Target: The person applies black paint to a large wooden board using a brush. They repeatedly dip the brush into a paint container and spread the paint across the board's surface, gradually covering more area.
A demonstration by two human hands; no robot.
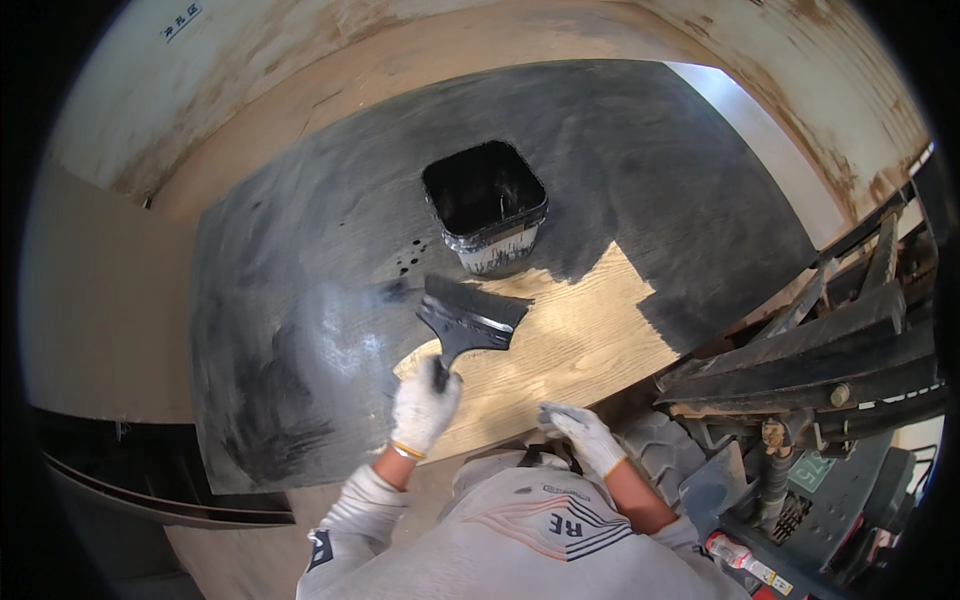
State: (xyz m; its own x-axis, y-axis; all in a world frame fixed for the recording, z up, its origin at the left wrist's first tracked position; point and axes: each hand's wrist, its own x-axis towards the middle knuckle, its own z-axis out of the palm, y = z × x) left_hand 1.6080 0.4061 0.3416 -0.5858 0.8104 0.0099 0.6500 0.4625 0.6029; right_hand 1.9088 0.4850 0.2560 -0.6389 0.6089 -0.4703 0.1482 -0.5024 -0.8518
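Note:
My left hand [426,409], in a white knit glove, grips the handle of a wide black spreading tool [476,319]; whether its edge is bristle or blade is hard to tell. The tool lies over the border between black coating and bare wood grain [577,330] on a large board [322,225]. Beyond it stands a square plastic bucket [495,251], its inside black and its pale wall streaked with drips. My right hand [581,435], also gloved, is by the board's near edge with fingers curled; anything inside them is hidden.
Several black drops [410,259] dot the board left of the bucket. On the right, a dark metal forklift-like machine [787,360] comes close to the board. A spray can [742,559] lies at lower right. Stained walls [255,82] rise behind.

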